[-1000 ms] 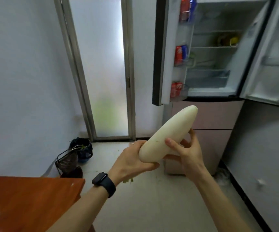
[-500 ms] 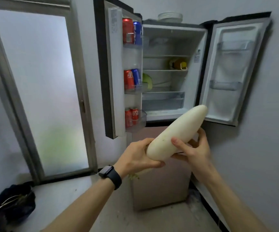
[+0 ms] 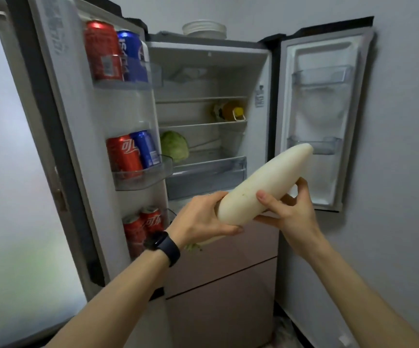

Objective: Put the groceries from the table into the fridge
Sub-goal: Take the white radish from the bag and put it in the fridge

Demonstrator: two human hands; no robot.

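A long white radish [image 3: 261, 183] is held in both hands in front of the open fridge [image 3: 211, 79], its tip pointing up and right. My left hand [image 3: 199, 218] grips its thick lower end, with a bit of green stalk showing below. My right hand [image 3: 290, 212] holds the middle from underneath, thumb on top. Inside the fridge, a green cabbage [image 3: 174, 145] sits on the lower shelf and a yellow-capped bottle [image 3: 229, 110] lies on the shelf above. A clear drawer [image 3: 205, 175] is at the bottom of the compartment.
The left fridge door [image 3: 75, 136] stands open close by, its racks holding red and blue cans [image 3: 130, 151]. The right door [image 3: 321, 116] is open with bare racks. White plates [image 3: 204, 28] sit on top. A frosted glass door [image 3: 7, 172] is at left; pink drawers [image 3: 221, 270] lie below.
I have moved closer to the fridge and my view has swung up and right; the table and floor items have left the view. Both hands keep the same hold on the radish.
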